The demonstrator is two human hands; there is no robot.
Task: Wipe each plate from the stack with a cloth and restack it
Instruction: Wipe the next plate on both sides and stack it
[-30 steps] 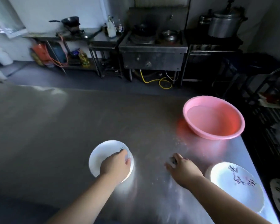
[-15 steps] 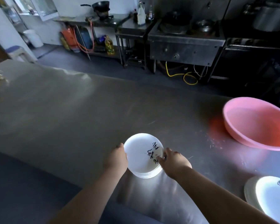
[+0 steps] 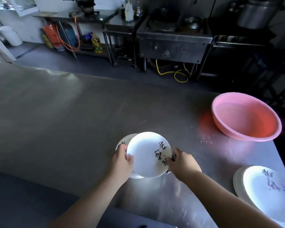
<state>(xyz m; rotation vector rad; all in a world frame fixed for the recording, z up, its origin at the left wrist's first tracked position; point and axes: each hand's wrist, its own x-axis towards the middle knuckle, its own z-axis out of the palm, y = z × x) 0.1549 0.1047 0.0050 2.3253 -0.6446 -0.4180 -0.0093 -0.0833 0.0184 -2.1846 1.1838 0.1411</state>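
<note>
The top plate [image 3: 148, 153], low in the middle of the frame, sits between both hands, the left hand [image 3: 122, 160] and right hand [image 3: 181, 163] each gripping an edge.

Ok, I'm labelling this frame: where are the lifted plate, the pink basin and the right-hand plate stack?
lifted plate [image 3: 145, 152], head view, bare white centre.
pink basin [image 3: 220, 99], head view, far rim.
right-hand plate stack [image 3: 257, 191], head view, top plate's white face.

Overall: dim, bluish, soft throughout.
Source: daylight from window [image 3: 21, 4], far left.
Glare: blown out on lifted plate [image 3: 149, 154]; pale sheen across steel table [image 3: 56, 112].
Far right: nearly black.
Edges: wide-angle bending, smeared corners.
</note>
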